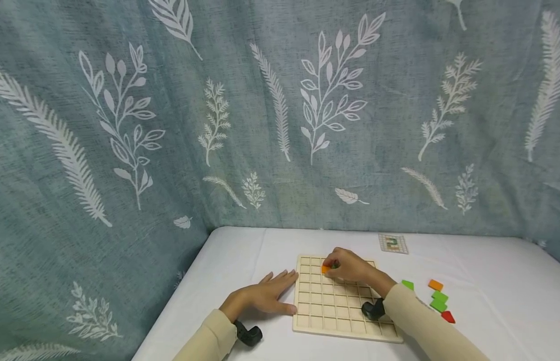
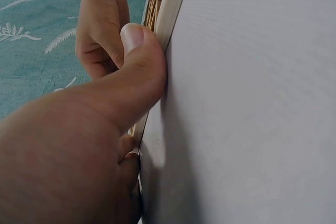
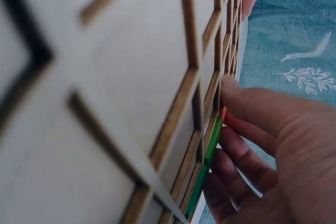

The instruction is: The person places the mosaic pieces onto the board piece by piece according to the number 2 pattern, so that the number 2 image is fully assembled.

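A pale wooden grid board (image 1: 345, 335) lies on the white table. My right hand (image 1: 352, 268) is over its far part, thumb and index finger pinching an orange tile (image 1: 325, 269) at one of the cells. Beside those fingers, two green tiles (image 3: 212, 142) sit in neighbouring cells in the right wrist view; in the head view the hand mostly hides them. My left hand (image 1: 268, 295) rests with extended fingers along the board's left edge, its thumb (image 2: 139, 51) touching the side near the front.
Right of the board lie loose tiles: an orange tile (image 1: 435, 285), several green ones, including a green tile (image 1: 440, 297), and a red piece (image 1: 448, 317). A small gridded pattern card (image 1: 393, 244) lies farther back. A leaf-printed curtain (image 1: 280, 200) hangs behind the table.
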A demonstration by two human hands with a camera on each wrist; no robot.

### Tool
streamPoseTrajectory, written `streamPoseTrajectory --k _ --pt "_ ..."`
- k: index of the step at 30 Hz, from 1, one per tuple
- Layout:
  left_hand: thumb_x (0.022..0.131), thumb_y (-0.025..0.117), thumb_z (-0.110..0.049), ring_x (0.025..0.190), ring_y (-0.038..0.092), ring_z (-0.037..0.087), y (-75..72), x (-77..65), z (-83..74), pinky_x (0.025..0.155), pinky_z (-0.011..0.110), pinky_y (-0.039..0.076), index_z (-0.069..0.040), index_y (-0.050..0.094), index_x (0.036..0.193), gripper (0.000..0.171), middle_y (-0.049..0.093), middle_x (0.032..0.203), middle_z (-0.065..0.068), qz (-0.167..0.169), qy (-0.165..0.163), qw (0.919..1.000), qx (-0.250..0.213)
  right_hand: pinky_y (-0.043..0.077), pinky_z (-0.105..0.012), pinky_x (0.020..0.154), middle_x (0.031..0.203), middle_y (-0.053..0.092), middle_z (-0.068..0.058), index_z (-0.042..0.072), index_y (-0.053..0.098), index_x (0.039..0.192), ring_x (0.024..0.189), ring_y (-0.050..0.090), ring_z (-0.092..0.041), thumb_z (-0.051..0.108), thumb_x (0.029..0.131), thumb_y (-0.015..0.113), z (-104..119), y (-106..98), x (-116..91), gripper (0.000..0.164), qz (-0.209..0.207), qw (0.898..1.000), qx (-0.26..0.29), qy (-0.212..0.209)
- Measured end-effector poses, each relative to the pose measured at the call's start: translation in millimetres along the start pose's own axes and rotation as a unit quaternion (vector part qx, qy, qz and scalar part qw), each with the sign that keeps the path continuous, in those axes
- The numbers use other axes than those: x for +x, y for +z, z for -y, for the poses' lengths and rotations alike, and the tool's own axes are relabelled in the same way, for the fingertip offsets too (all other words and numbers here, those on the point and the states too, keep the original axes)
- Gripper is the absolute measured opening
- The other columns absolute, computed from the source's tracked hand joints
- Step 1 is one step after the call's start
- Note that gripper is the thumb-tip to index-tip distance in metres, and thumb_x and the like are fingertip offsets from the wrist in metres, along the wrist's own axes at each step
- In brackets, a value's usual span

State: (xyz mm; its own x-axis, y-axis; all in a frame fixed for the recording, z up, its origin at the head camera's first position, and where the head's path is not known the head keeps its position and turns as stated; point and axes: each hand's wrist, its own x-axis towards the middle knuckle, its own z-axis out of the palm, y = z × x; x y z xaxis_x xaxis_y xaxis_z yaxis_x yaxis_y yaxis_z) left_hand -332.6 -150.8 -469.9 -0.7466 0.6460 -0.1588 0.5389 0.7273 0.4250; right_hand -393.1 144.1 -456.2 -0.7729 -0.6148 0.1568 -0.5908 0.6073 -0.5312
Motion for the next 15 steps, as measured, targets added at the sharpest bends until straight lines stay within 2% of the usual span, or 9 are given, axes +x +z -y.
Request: streamPoseTrajectory --k 5,11,15 --pt "0.093 0.056 -0.065 0.158 0.008 0.023 -0.1 -1.9 1.3 0.127 0.054 0.003 -0.015 0.012 0.162 0.096 0.011 0.170 0.002 0.000 0.000 1.0000 -0.003 0.052 -0.027 0.074 0.098 0.063 -0.006 0.004 0.073 0.110 0.086 0.057 -0.012 0.020 0.091 0.075 3.1 0.1 1.1 0.025 -0.009 1.000 -0.003 -0.018" --pt "0.093 0.056 -0.064 0.158 0.008 0.023 -0.3 -3.2 0.6 0.127 0.053 0.003 -0.015 0.013 0.162 0.096 0.012 0.170 0.001 -0.001 -0.006 1.0000 -0.002 0.054 -0.036 0.083 0.103 0.065 -0.004 0.004 0.070 0.114 0.097 0.061 -0.020 0.023 0.095 0.070 9.1 -2.8 4.7 0.027 -0.023 1.000 0.010 -0.017" --pt "0.093 0.056 -0.064 0.158 0.008 0.023 -0.6 -3.3 -1.0 0.127 0.054 0.003 -0.015 0.013 0.162 0.096 0.012 0.170 0.002 0.001 -0.001 1.0000 -0.005 0.054 -0.032 0.078 0.103 0.067 -0.002 0.004 0.070 0.114 0.094 0.063 -0.017 0.024 0.096 0.068 12.4 -8.4 3.2 0.027 -0.028 1.000 0.004 -0.011"
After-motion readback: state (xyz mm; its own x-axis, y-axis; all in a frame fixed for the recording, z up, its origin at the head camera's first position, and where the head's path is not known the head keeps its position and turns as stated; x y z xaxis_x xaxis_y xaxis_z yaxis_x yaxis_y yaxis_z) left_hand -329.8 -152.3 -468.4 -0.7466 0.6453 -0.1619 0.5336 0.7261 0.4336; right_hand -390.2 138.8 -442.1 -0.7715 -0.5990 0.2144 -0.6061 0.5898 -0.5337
